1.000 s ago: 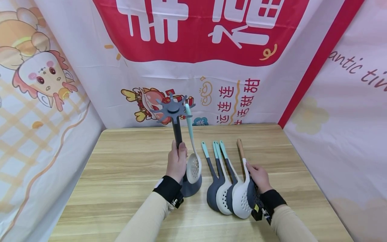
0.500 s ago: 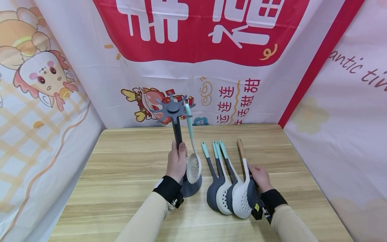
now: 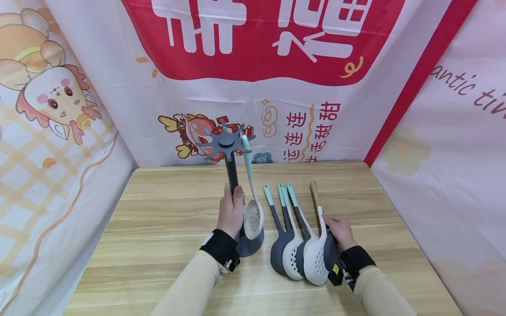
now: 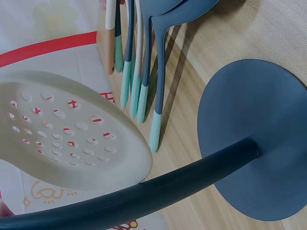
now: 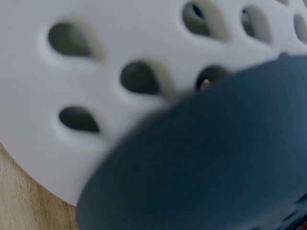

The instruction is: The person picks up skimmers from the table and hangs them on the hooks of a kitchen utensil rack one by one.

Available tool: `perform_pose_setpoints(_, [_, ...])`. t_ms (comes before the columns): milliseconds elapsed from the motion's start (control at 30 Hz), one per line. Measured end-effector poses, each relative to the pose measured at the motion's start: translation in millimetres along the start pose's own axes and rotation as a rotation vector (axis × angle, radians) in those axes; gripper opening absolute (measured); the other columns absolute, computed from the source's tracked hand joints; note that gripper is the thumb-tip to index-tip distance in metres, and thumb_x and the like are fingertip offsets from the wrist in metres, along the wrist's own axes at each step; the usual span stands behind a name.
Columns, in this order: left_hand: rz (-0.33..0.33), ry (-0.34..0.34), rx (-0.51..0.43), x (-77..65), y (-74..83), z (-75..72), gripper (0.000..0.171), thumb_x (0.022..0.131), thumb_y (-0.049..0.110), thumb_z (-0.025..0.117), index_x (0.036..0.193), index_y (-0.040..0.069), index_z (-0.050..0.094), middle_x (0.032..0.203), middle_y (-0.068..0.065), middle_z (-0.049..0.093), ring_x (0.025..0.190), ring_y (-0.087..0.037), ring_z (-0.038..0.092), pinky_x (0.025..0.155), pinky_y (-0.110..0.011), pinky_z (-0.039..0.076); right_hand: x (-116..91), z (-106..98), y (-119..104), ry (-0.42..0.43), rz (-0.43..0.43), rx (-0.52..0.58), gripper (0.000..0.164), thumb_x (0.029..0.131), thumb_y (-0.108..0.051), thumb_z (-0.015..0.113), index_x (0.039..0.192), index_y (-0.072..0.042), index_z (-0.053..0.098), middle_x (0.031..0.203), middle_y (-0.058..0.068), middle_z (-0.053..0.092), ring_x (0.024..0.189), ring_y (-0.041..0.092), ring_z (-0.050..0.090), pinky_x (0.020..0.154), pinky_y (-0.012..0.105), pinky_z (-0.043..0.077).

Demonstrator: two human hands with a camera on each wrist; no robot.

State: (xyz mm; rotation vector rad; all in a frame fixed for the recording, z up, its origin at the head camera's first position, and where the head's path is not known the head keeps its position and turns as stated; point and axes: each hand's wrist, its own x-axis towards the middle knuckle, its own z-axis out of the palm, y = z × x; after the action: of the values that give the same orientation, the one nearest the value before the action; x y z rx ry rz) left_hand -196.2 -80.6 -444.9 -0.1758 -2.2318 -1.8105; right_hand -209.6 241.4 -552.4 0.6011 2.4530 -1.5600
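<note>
My left hand grips the dark post of a utensil stand, which has a hooked top and a round base. A white skimmer with a mint handle hangs from the stand beside that hand. On the right, my right hand holds the handle of a dark utensil with a rounded head, at the right end of a row; its fingertips are partly hidden. Directly left of it lies a white slotted utensil with a wooden handle, overlapped by the dark head in the right wrist view.
More dark and white utensils with mint handles lie overlapping in the row, among them a dark ladle-like one and a white slotted one. They rest on a wooden table. Printed cloths stand behind and at both sides.
Almost nothing differs. The right hand and the dark utensil have shifted very slightly; the left hand, stand and hanging skimmer have stayed in place.
</note>
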Motion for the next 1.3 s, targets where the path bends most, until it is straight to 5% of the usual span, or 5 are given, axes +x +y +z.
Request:
perform_pose_setpoints(333, [0.002, 0.000, -0.002, 0.4, -0.4, 0.0, 0.034, 0.108, 0.038, 0.030, 0.099, 0.007, 0.039, 0.072, -0.002, 0.041, 0.065, -0.022, 0.042, 0.065, -0.031, 0.036, -2, -2, -6, 0.010, 0.016, -0.071, 0.054, 0.100, -0.035, 0.056, 0.126, 0.012, 0.059, 0.113, 0.029, 0.064, 0.103, 0.036, 0.057, 0.071, 0.023, 0.041])
perform_pose_setpoints(667, [-0.034, -0.013, -0.017, 1.3, 3.3, 0.2, 0.030, 0.108, 0.034, 0.030, 0.100, 0.007, 0.039, 0.073, -0.002, 0.041, 0.067, -0.020, 0.042, 0.067, -0.031, 0.036, 0, -6, -9, 0.084, -0.043, -0.259, 0.053, 0.095, -0.039, 0.062, 0.114, 0.011, 0.067, 0.103, 0.025, 0.069, 0.092, 0.033, 0.062, 0.065, 0.025, 0.042])
perform_pose_setpoints(767, [-0.011, -0.006, -0.010, 1.1, 0.2, 0.7, 0.032, 0.108, 0.036, 0.031, 0.099, 0.007, 0.039, 0.073, -0.002, 0.041, 0.067, -0.020, 0.043, 0.066, -0.031, 0.037, 2, -7, -6, 0.099, -0.051, -0.288, 0.054, 0.094, -0.042, 0.063, 0.106, 0.010, 0.071, 0.087, 0.019, 0.068, 0.084, 0.031, 0.060, 0.063, 0.026, 0.040])
perform_pose_setpoints(933, [-0.002, -0.005, -0.010, 0.6, -0.5, 0.3, 0.035, 0.108, 0.039, 0.030, 0.099, 0.006, 0.039, 0.073, -0.002, 0.042, 0.067, -0.022, 0.044, 0.067, -0.032, 0.038, 3, -8, -2, 0.106, -0.038, -0.292, 0.054, 0.091, -0.047, 0.064, 0.091, 0.006, 0.073, 0.067, 0.001, 0.052, 0.069, 0.022, 0.051, 0.057, 0.026, 0.035])
perform_pose_setpoints(1300, [0.000, -0.004, -0.001, 1.5, -1.7, 0.7, 0.035, 0.108, 0.039, 0.030, 0.099, 0.007, 0.039, 0.073, -0.002, 0.042, 0.066, -0.020, 0.043, 0.066, -0.030, 0.037, 0, -8, 3, 0.089, -0.006, -0.285, 0.055, 0.091, -0.056, 0.059, 0.072, -0.004, 0.059, 0.065, 0.000, 0.043, 0.066, 0.021, 0.046, 0.057, 0.027, 0.032])
